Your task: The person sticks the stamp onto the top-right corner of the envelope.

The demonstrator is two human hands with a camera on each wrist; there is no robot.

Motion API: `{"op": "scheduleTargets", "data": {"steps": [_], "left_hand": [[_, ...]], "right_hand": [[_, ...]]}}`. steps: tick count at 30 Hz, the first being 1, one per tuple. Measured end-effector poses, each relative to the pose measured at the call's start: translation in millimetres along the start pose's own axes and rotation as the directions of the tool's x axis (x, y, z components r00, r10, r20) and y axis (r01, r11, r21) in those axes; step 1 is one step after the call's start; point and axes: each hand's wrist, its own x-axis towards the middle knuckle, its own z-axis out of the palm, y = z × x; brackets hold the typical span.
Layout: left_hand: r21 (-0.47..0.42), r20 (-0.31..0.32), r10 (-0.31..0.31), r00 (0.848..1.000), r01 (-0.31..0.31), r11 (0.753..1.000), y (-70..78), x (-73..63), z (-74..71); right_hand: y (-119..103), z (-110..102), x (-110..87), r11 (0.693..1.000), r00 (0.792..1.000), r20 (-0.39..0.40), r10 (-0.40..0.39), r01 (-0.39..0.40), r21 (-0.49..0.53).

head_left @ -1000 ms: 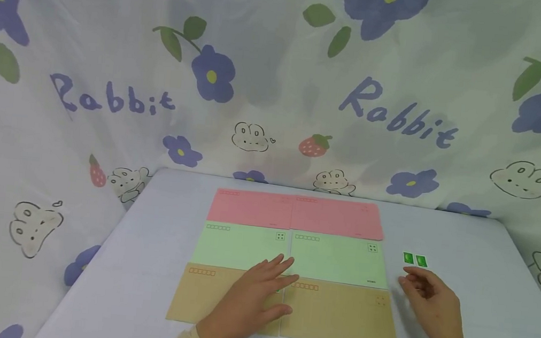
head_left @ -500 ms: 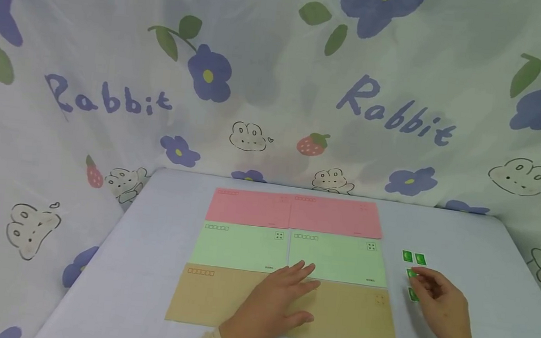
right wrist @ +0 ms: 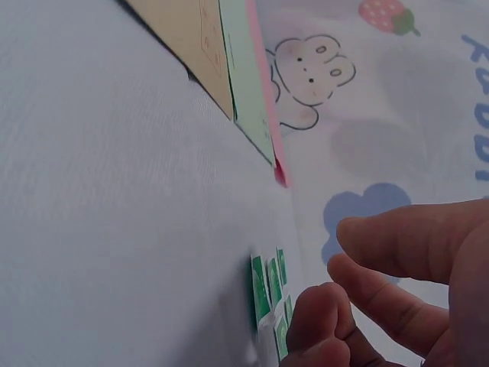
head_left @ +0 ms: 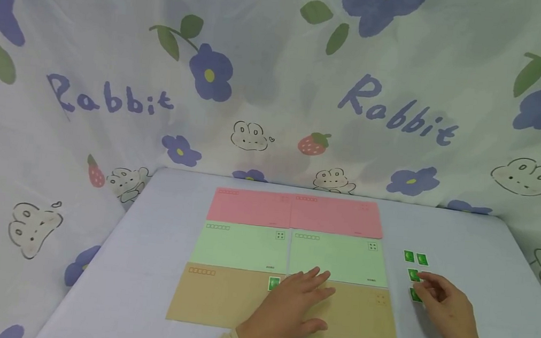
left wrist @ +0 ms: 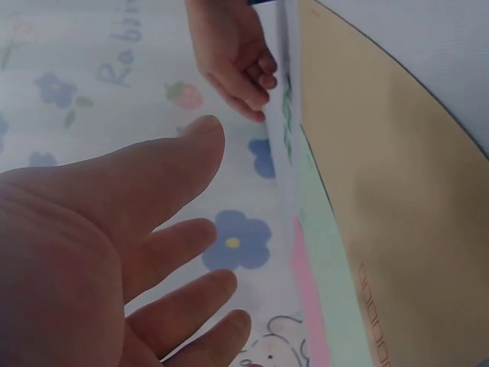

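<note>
My left hand [head_left: 289, 307] is spread over the right-hand brown envelope [head_left: 358, 321], its fingers straight and holding nothing. A green stamp [head_left: 274, 283] lies at the top right corner of the left-hand brown envelope [head_left: 220, 299], beside that hand. To the right of the envelopes, my right hand [head_left: 449, 308] is just over a group of small green stamps [head_left: 409, 256] with white borders, loosely bent. In the right wrist view the thumb and fingers stand apart with nothing between them, close to the stamps [right wrist: 260, 287]; the hand hides part of the group.
Two light green envelopes [head_left: 239, 247] and two pink envelopes [head_left: 334, 216] lie behind the brown ones in neat rows. All rest on a white table [head_left: 136, 264]. A curtain [head_left: 278, 84] printed with flowers and rabbits hangs behind it.
My left hand has slid right, uncovering the stamp on the left brown envelope. The right hand has shifted slightly right and down, exposing more loose stamps.
</note>
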Motion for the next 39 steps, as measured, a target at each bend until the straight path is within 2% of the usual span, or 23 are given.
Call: {"op": "scheduleTargets", "data": {"steps": [10, 20, 30, 39], "left_hand": [[-0.013, 0.054, -0.022, 0.998, 0.022, 1.0, -0.1, 0.6, 9.4], [0.017, 0.102, -0.028, 0.994, 0.026, 1.0, 0.9, -1.0, 17.7], [0.028, 0.128, -0.032, 0.991, 0.029, 0.999, -0.2, -1.5, 24.3], [0.046, 0.134, -0.029, 0.991, 0.023, 0.999, 1.4, -1.5, 23.0]], "right_hand": [[6.7, -1.1, 4.9, 0.993, 0.993, 0.059, 0.103, -0.1, -0.055], [11.5, -0.2, 4.4, 0.995, 0.995, 0.06, 0.084, -0.08, -0.061], [12.1, 1.0, 7.0, 0.986, 0.986, 0.069, 0.154, -0.148, -0.076], [11.9, 1.3, 6.5, 0.988, 0.986, 0.08, 0.144, -0.138, -0.07]]}}
